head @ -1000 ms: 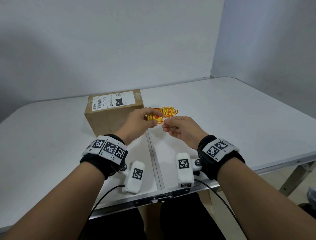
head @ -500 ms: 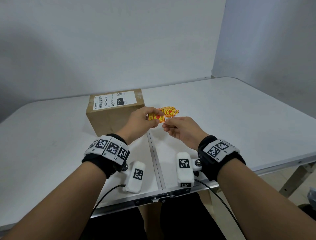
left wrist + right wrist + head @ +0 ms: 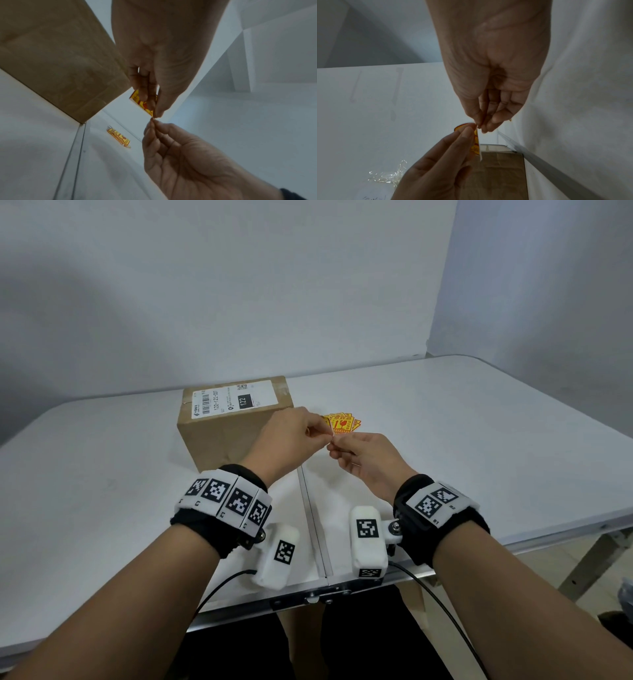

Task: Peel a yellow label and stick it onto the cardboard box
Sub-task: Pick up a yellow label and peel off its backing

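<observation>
A brown cardboard box (image 3: pixel 222 440) with a white shipping label on top stands left of centre on the table. Just right of it, above the table, my left hand (image 3: pixel 322 431) pinches a yellow label (image 3: pixel 135 97) on its white backing (image 3: pixel 480 152) between thumb and fingers. My right hand (image 3: pixel 334 447) meets it from the right. The right thumb and forefinger (image 3: pixel 480 125) pinch the label's near corner (image 3: pixel 152 118). In the head view the held label is hidden behind my left fingers. I cannot tell whether the label has come off the backing.
A small pile of yellow labels (image 3: pixel 344 422) lies on the white table (image 3: pixel 479 440) just behind my hands. Crumpled clear plastic (image 3: pixel 388 177) lies on the table in the right wrist view. A seam (image 3: pixel 313 525) runs down the table's middle.
The held label, face-up and plain in the head view before, has turned and is now hidden behind my left fingers. Both hands stay close together at its corner.
</observation>
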A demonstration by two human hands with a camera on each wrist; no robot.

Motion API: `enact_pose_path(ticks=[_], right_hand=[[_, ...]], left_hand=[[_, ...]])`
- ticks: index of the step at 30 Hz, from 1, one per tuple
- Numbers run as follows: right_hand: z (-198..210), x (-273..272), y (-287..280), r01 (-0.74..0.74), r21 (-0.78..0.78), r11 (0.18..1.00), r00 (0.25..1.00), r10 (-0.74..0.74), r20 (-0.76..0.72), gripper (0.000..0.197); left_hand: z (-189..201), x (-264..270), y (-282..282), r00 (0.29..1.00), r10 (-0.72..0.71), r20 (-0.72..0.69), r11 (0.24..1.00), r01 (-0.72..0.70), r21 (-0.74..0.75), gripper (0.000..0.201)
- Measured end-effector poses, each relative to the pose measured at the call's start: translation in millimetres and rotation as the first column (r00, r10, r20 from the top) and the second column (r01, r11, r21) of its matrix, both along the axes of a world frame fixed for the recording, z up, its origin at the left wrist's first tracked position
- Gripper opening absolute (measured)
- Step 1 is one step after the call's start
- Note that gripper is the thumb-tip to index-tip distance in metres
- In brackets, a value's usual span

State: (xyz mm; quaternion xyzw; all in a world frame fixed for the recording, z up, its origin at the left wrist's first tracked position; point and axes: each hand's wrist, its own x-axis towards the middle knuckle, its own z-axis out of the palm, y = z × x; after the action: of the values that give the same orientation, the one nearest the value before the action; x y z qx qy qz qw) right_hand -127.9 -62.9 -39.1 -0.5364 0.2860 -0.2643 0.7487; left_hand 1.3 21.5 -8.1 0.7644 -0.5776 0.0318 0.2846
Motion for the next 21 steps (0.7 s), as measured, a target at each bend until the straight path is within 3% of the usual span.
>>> enact_pose_path(ticks=[7, 21], right_hand=[[4.2, 1.1, 3.1, 0.022, -0.031, 0.999, 1.000, -0.022, -0.004, 0.009], [5.3, -2.1, 3.5, 0.010, -0.013, 1.000, 1.000, -0.011, -0.011, 0.009]], left_hand=[[-0.5, -0.7, 1.4, 0.996, 0.019, -0.090, 1.000, -0.018, 0.013, 0.011], [3.2, -6.1, 2.4, 1.000, 0.003, -0.024, 1.000, -0.003, 0.010, 0.015]])
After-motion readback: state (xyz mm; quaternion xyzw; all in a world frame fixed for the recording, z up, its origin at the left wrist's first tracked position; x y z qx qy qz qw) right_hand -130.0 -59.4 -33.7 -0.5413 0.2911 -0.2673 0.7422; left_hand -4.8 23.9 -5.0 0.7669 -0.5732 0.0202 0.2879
